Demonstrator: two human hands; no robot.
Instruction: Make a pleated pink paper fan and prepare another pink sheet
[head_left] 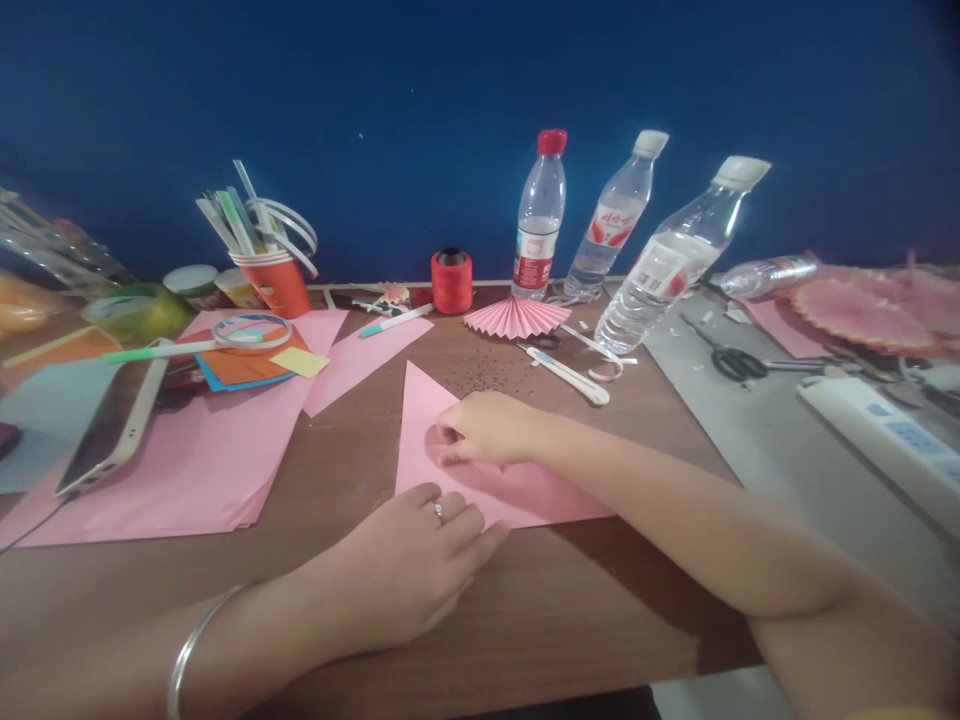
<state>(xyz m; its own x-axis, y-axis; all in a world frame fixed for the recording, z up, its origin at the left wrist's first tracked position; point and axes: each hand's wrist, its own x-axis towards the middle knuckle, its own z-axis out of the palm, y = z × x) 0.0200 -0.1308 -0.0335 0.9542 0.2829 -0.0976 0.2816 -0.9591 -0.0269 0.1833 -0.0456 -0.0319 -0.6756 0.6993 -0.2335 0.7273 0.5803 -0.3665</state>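
A folded, triangular sheet of pink paper (417, 440) lies on the brown table in front of me. My right hand (491, 428) reaches across from the right, its fingers bent and closed, tips pressing on the paper's upper left part. At the near edge, my left hand (420, 560), with a ring and a silver bangle, has its fingers curled together on the paper's border. Its fingertips are partly hidden from view. Just past the right hand are a white utility knife (568, 375), dark specks and a pleated pink paper fan (517, 317).
Left are a stack of pink sheets (187, 480), a phone (112, 415) and a red cup (274, 283) of pens. At the back stand a red thread spool (451, 283) and water bottles, one red-capped (541, 215). Right are scissors (739, 362) and a power strip (885, 440).
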